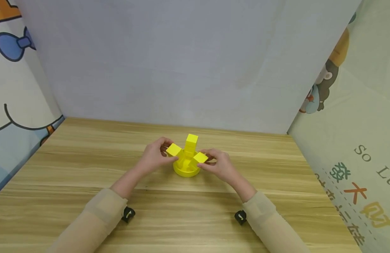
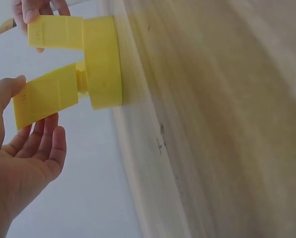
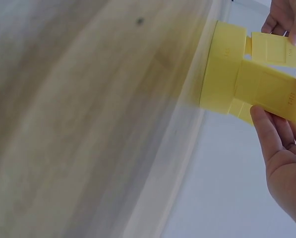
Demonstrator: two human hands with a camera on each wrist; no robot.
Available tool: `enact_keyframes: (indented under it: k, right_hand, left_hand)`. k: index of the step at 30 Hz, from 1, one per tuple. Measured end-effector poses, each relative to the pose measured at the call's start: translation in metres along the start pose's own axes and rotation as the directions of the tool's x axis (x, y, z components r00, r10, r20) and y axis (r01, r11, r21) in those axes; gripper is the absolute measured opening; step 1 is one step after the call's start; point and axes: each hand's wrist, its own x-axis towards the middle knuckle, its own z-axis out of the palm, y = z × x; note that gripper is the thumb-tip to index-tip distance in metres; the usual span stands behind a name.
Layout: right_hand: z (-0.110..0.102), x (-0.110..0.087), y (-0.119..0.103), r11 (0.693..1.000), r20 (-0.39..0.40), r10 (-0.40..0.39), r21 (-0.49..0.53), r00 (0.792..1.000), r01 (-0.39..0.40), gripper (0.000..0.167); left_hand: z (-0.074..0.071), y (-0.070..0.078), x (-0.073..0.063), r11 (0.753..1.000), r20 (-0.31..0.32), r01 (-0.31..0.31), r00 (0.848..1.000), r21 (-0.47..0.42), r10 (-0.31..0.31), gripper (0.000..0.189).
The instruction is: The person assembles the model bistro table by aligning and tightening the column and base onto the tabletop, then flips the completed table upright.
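A yellow plastic piece with a round base [image 1: 186, 173] stands on the table, and three upright square-topped blocks rise from it. My left hand [image 1: 153, 157] pinches the left block [image 1: 174, 150] between thumb and fingers; in the left wrist view this block [image 2: 51, 96] leans outward from the base. On the other side, my right hand [image 1: 221, 164] pinches the right block [image 1: 200, 157], thumb on the near side and fingers behind. In the right wrist view, raised digits mark that block [image 3: 271, 90]. The rear block [image 1: 191, 140] stands between them, untouched by either hand.
The wood-grain table [image 1: 182, 218] stretches around the yellow piece on all sides. A pale grey cloth [image 1: 188, 63] hangs along its back edge. Printed cartoon cloths border the left [image 1: 24, 91] and right [image 1: 349, 126].
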Motion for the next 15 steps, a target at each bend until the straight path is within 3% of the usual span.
enact_keyframes:
  k: [7,11,15]
  right_hand:
    - [-0.001,-0.001,0.0,1.0,0.006,0.003,-0.001,1.0,-0.003,0.043]
    - [-0.001,-0.001,-0.002,1.0,0.007,0.003,-0.002,1.0,-0.003,0.043]
    - [-0.001,-0.001,-0.003,1.0,-0.002,-0.008,-0.013,1.0,0.008,0.042]
  left_hand:
    - [-0.009,-0.004,0.007,0.996,0.116,-0.094,0.989,-0.007,0.094,0.05]
    - [-0.014,-0.004,0.01,0.994,0.2,-0.114,0.973,-0.002,0.112,0.05]
    - [-0.017,-0.005,0.013,0.985,0.257,-0.171,0.953,0.012,0.162,0.049]
